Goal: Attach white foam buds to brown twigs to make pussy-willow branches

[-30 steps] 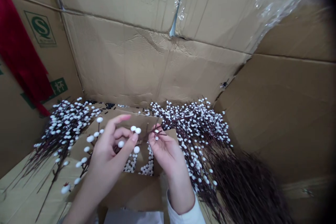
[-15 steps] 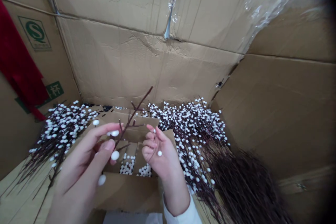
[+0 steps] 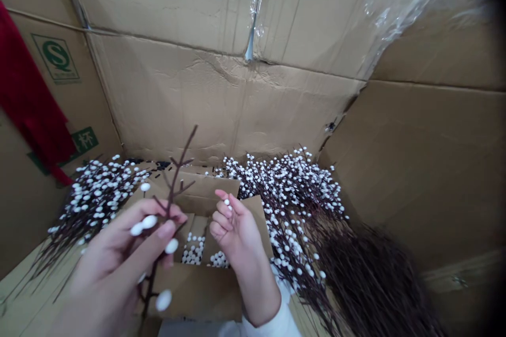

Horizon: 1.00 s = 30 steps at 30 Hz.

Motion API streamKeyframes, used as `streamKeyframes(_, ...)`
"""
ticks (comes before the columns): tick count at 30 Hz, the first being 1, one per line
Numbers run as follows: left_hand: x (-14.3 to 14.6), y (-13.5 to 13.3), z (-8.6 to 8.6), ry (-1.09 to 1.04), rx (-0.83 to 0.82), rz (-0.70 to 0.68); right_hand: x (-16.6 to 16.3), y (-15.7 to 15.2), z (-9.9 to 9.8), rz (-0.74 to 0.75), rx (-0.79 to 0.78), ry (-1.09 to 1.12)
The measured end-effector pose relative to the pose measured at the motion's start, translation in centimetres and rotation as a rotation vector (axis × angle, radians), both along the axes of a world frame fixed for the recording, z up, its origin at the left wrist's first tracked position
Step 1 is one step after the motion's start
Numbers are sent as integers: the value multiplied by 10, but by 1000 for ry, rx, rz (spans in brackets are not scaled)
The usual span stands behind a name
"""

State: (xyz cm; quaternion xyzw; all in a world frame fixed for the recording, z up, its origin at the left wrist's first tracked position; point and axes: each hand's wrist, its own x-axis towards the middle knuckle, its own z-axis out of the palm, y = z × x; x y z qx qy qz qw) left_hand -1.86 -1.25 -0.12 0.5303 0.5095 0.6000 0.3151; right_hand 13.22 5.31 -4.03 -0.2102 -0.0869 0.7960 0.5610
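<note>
"Left hand (image 3: pixel 122 258)?"
"One: thumb and forefinger closed on a brown berry twig (image 3: pixel 177 174), prongs bare above, white berries (image 3: pixel 163 300) lower down."
"Right hand (image 3: pixel 237 231)?"
"One: thumb and forefinger nearly together, small white beads (image 3: pixel 226 202) between them, remaining fingers curled."
"Changed from half a second ago?"
"Twig: steeper, its tip farther left. Right-hand beads: now close together at the fingertips."
"Poses?"
"Left: thumb uppermost, twig nearly upright at the left of the cardboard box (image 3: pixel 197 295). Right: forearm raised, white-sleeved, hand well apart from the twig."

Craft workspace, cardboard walls (image 3: pixel 169 95), bundled berry branches (image 3: pixel 292 181)
</note>
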Motion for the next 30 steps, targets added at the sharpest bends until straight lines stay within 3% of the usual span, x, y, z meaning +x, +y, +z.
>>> streamKeyframes(2,11,8,5,-190,-97,-119,0,-7,7,-81,113,-57)
streamKeyframes(4,17,14,5,-245,-125,-204,0,-16,14,-162,250,-139)
streamKeyframes(6,19,19,1,-205,-123,-235,0,-24,20,-183,354,-222)
streamKeyframes(10,22,23,-9,27,-86,-163,-1,-35,25,-180,480,-357)
streamKeyframes(18,24,20,-10,378,228,-76,-2,-34,22,-212,506,-350)
streamKeyframes(30,31,17,-5,513,360,11,-7,-37,15,-255,541,-445)
